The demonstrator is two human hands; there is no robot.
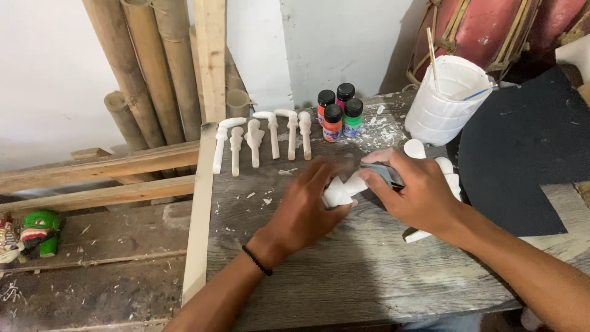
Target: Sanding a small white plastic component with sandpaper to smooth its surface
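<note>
White carved piece, small and pale, pinned between both hands near the middle of the grey wooden table, raised just off the boards. Left hand closed around its wider end, fingers wrapped over the top. Right hand clamped on a folded strip of grey sandpaper, its edge pressed against the narrower end of the piece. Looks like smoothing, mid-stroke, going by the white dust and chips scattered over the boards. Next stroke likely calls for a firm left grip, light pressure from the paper, and turning the piece to reach untouched faces; too much force could snap a thin neck. Behind, 6 finished-looking white carvings laid in a row, 4 small paint bottles with black caps beside them, and a white plastic tub with a stick in it. More white pieces partly hidden just beyond the right hand. Black sheet lying at the right edge.
</note>
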